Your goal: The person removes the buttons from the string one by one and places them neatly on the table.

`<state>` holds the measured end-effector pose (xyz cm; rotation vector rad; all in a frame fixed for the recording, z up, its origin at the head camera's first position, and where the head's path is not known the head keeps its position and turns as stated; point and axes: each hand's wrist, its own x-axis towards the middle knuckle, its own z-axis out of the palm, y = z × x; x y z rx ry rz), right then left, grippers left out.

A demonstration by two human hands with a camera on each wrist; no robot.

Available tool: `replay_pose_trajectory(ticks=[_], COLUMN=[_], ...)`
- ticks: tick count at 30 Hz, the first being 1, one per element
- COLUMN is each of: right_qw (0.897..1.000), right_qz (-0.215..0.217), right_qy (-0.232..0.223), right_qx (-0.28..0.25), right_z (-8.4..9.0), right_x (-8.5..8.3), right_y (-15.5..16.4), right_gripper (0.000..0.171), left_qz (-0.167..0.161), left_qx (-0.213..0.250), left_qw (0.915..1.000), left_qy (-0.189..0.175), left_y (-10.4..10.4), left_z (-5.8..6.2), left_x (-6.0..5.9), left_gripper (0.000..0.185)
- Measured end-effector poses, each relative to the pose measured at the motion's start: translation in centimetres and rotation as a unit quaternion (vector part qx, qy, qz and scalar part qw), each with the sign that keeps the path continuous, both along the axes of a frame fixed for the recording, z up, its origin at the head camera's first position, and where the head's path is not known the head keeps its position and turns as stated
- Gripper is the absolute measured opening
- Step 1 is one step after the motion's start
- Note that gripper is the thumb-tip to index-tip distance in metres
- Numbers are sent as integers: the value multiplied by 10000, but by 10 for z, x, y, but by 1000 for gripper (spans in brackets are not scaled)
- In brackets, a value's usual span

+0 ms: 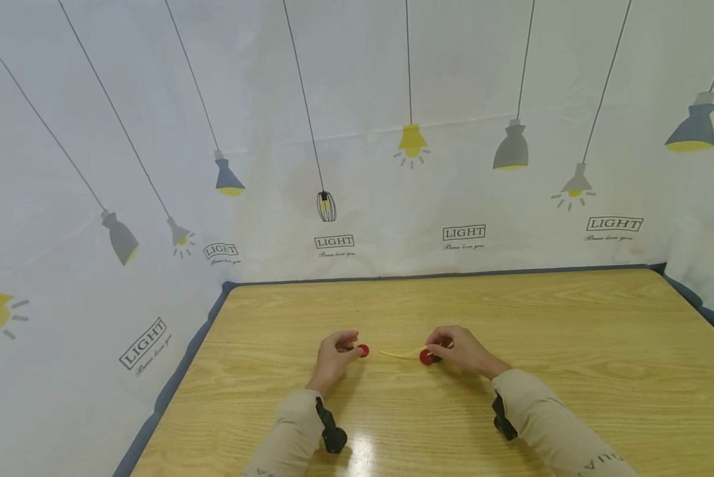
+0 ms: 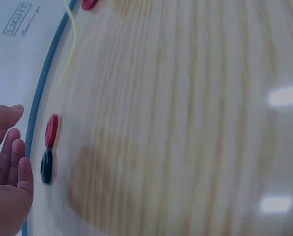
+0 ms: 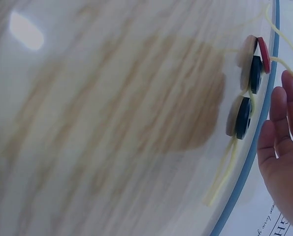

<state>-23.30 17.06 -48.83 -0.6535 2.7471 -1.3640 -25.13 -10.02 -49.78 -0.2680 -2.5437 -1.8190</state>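
My left hand (image 1: 333,363) is beside a red button-like disc (image 1: 363,350). In the left wrist view that red disc (image 2: 51,130) and a dark disc (image 2: 47,167) lie end to end near the relaxed fingers, with a visible gap from them. My right hand (image 1: 461,350) pinches a yellow cord (image 1: 400,356) close to another red disc (image 1: 426,358). The right wrist view shows the cord coming out of this red disc (image 3: 264,55), with dark discs (image 3: 244,118) strung behind it. Two cord strands (image 3: 227,167) trail from the last dark disc. My right fingertips are partly cut off there.
The wooden table (image 1: 309,311) has a blue edge along the printed white curtain (image 1: 369,165) at its back and sides. Both forearms in beige sleeves (image 1: 548,411) reach in from the front, with black straps (image 1: 333,438) at the wrists.
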Motion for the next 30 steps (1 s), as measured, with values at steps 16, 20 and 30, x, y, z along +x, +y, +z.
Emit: replay_pose_trajectory(ticks=[16,20,30], right_qw=[9998,9996,9995], right_qz=[145,226,258], right_qy=[56,108,120], right_qx=[-87,-128,-116], right_z=[2,4,7], right_x=[-3,-4,-4], right_y=[-4,-5,-8], right_gripper=[5,4,5], left_qz=[-617,-665,-576], left_qx=[298,382,96], left_qw=[9976,9971,9982], left_qy=[-25,14,127], left_y=[60,72,91], left_z=[34,21,-7], left_x=[35,29,20], left_gripper=[27,27,20])
